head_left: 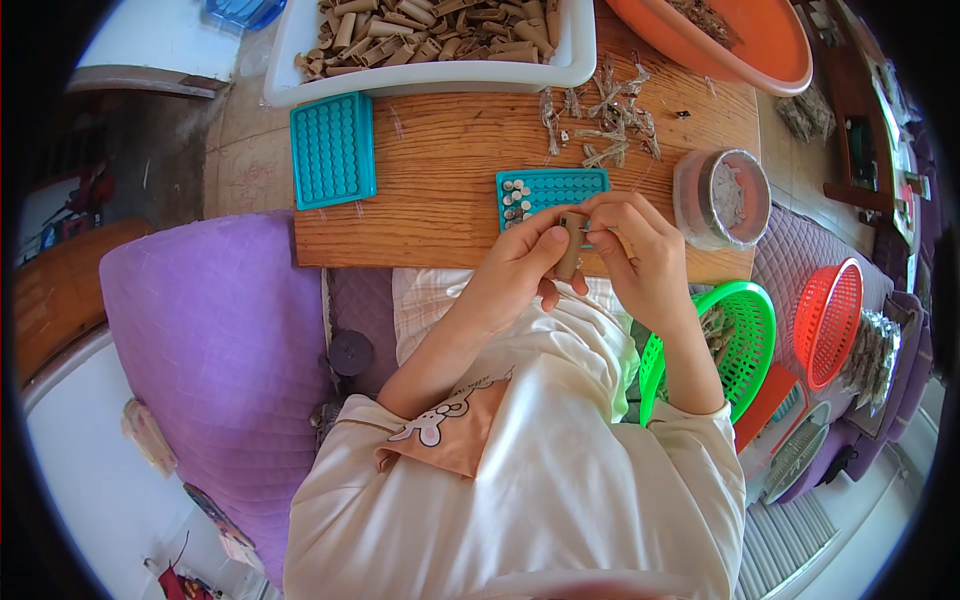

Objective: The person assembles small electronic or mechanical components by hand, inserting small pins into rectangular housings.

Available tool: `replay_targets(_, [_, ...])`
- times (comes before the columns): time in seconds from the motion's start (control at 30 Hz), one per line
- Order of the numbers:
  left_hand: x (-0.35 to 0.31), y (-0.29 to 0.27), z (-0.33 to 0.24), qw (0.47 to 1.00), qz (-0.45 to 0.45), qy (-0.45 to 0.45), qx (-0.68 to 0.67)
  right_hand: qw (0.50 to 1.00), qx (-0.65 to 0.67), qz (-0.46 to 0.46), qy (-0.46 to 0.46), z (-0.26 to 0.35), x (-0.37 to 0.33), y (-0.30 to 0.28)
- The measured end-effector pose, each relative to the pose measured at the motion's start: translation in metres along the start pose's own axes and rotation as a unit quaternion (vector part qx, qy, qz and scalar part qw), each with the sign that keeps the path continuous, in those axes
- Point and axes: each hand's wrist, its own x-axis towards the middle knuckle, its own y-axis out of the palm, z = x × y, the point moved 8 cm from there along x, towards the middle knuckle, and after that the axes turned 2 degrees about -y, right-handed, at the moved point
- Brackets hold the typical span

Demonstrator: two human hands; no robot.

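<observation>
Above the near edge of the wooden table, my left hand (525, 262) is closed around a small brown tube-shaped piece (569, 250). My right hand (640, 245) pinches something thin and small against the upper side of that piece; it is too small to name. Just behind my hands lies a teal tray (560, 183) with rows of round hollows. Several small silvery round parts (516, 190) sit at its left end. Part of this tray is hidden by my fingers.
A second teal tray (333, 150) lies at the table's left. Behind it stands a white tub (430, 76) of brown pieces. Clear-wrapped bundles (615, 110) are scattered near an orange basin (740, 60). A round clear container (735, 200) stands right, above a green basket (752, 310) and a red basket (830, 320).
</observation>
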Motion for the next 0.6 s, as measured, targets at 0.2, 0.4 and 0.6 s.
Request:
replay_targets(0.2, [0.004, 0.001, 0.006, 1.0, 0.007, -0.004, 0.011, 0.999, -0.005, 0.04, 0.036, -0.014, -0.007, 0.006])
replay_targets(0.4, [0.011, 0.027, 0.008, 0.998, 0.058, -0.004, 0.031, 0.989, 0.14, 0.04, 0.017, -0.021, -0.02, -0.008])
replay_targets(0.6, [0.042, 0.042, -0.01, 0.996, 0.022, 0.077, 0.039, 0.871, 0.37, -0.317, 0.054, -0.067, -0.101, -0.113])
